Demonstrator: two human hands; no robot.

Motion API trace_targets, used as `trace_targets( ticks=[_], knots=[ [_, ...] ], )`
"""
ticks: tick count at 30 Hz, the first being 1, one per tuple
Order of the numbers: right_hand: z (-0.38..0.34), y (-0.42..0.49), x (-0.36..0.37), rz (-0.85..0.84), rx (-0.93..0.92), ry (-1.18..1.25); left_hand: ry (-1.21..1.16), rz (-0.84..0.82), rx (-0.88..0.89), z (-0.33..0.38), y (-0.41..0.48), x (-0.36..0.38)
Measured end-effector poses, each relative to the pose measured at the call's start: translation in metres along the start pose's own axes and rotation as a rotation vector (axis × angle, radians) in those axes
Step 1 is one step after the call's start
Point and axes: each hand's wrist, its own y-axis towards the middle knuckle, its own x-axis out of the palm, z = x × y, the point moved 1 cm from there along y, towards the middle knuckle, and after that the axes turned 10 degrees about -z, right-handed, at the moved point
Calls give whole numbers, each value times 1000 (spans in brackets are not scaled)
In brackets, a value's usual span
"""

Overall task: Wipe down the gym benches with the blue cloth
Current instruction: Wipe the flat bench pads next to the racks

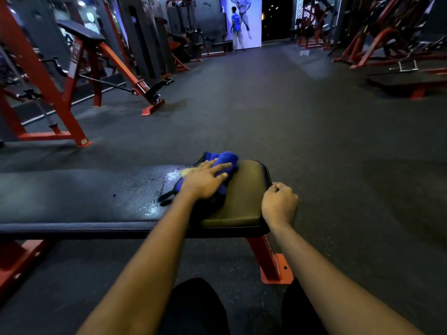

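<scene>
Bunched blue cloth [226,163] on black padded bench [84,197], wet streaks

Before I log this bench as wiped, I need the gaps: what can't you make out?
Head view:
- Left end of the bench: cut off by frame edge.
- Surface beneath the blue cloth and left hand: covered by them.
- Whether the right hand grips the bench: its curled fingers hide it.

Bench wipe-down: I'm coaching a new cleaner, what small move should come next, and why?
Probably slide the cloth rightward over the end of the bench. The left hand presses flat on it, a wet sheen shows to its left, the end toward the right hand looks dry, and that hand grips the bench's edge.
</scene>
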Motion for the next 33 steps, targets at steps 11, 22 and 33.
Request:
trace_targets(
  ticks=[11,22,33],
  knots=[
    [3,0,1,31,-13,-9,-16,137,-274,22,3,8],
    [4,2,5,23,-20,-8,-51,233,-425,-46,-14,-9],
    [4,2,1,14,-7,1,-51,275,-174,7,-69,23]
  ],
)
